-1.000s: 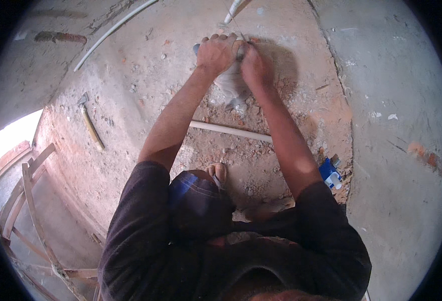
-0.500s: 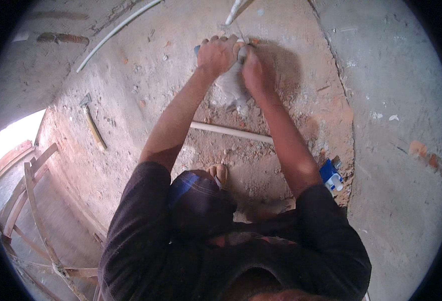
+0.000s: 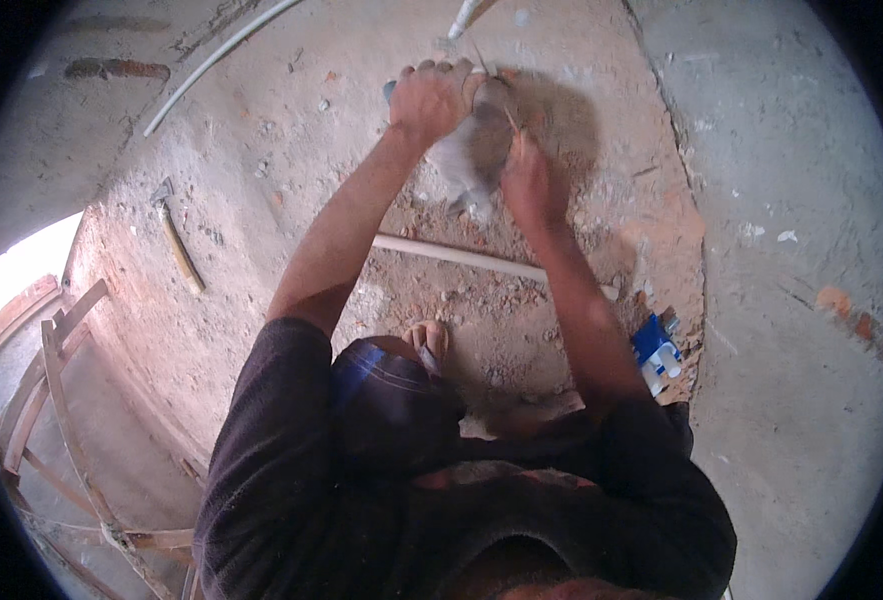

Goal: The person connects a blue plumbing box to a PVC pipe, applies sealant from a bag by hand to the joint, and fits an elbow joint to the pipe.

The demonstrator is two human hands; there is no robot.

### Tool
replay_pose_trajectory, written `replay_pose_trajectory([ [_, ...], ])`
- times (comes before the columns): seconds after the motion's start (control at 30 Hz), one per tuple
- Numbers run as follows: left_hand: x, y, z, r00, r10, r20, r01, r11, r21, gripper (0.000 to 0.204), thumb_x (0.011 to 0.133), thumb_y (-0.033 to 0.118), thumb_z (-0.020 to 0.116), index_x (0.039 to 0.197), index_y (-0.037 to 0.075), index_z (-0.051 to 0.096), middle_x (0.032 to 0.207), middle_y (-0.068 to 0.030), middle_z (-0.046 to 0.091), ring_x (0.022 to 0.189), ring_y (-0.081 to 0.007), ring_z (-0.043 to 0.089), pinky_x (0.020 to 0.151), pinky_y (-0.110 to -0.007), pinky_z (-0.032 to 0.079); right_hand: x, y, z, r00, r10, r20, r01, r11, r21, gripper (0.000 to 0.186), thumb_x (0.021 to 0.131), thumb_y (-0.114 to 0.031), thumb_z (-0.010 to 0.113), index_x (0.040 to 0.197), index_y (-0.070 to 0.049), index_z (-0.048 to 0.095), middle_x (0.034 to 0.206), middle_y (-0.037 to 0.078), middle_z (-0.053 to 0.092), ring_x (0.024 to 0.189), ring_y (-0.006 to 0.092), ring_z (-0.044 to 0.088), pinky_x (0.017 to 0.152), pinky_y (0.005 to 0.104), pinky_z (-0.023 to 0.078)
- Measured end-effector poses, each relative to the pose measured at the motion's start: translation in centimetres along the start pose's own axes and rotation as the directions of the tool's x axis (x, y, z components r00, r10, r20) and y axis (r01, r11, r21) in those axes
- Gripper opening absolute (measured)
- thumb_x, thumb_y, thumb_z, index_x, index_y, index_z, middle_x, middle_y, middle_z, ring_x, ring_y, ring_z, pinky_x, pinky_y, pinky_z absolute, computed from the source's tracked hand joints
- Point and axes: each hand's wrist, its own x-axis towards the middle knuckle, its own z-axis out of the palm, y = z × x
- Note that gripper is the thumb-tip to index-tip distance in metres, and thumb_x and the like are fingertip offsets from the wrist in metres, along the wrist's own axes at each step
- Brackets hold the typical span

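My left hand (image 3: 429, 103) is closed with its fingers curled over a piece that is mostly hidden. A pale end shows by the thumb and a dark bluish end past the little finger. My right hand (image 3: 535, 185), lower and to the right, is closed on a thin straight strip (image 3: 512, 120), like a saw blade. The strip slants up and left past my left thumb. Beneath and between the hands lies a crumpled greyish bag-like thing (image 3: 458, 160), partly in shadow.
A white pipe (image 3: 456, 255) lies across the rubble in front of my bare foot (image 3: 427, 340). A hatchet-like tool (image 3: 177, 240) rests at left, near wooden framing (image 3: 61, 385). Blue-and-white packaging (image 3: 654, 345) lies beside my right arm. Another pipe (image 3: 226, 62) curves at upper left.
My right hand has drawn down and away from my left hand, baring more of the thin strip. My left hand stays at about the same place.
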Motion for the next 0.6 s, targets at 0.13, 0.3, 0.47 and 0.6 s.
replay_pose_trajectory([
  [0.13,0.4,0.5,0.0,0.993,-0.054,0.103,0.059,0.997,-0.047,0.038,0.098,0.045,0.045,0.094,0.012,0.063,0.088,-0.0117,0.071,0.088,-0.0331,0.068,0.079,-0.05,0.053,5.5,-1.0,2.3,0.999,-0.023,-0.037,0.017,0.99,-0.141,0.029,0.097,-0.022,0.047,0.109,-0.002,0.065,0.084,0.027,0.067,0.078,0.0441,0.067,0.067,0.0547,0.052],
  [0.3,-0.3,-0.3,0.3,1.0,-0.009,0.016,0.009,1.0,0.001,0.039,0.098,0.046,0.045,0.094,0.011,0.063,0.089,-0.0121,0.071,0.087,-0.0337,0.068,0.079,-0.05,0.052,-1.1,0.1,-0.4,0.995,0.087,0.05,-0.086,0.996,-0.022,0.029,0.097,-0.023,0.044,0.102,-0.003,0.065,0.088,0.027,0.068,0.082,0.0454,0.066,0.071,0.0561,0.052],
  [0.47,0.3,0.5,-0.3,0.998,-0.009,0.069,0.01,1.0,-0.017,0.038,0.097,0.047,0.046,0.096,0.013,0.064,0.09,-0.0105,0.071,0.087,-0.0335,0.067,0.08,-0.05,0.052,4.9,-0.7,1.8,0.999,-0.049,-0.001,0.048,0.998,-0.05,0.028,0.096,-0.021,0.044,0.104,-0.004,0.064,0.092,0.025,0.068,0.087,0.0447,0.066,0.076,0.055,0.052],
  [0.6,-0.9,0.1,-0.3,0.993,0.076,0.086,-0.078,0.997,0.016,0.037,0.097,0.047,0.047,0.101,0.015,0.065,0.093,-0.0092,0.071,0.092,-0.0313,0.066,0.081,-0.049,0.051,4.1,-2.4,0.2,0.998,0.005,0.064,-0.003,0.999,-0.034,0.027,0.094,-0.019,0.044,0.101,-0.002,0.065,0.091,0.024,0.069,0.089,0.0432,0.066,0.079,0.0542,0.051],
])
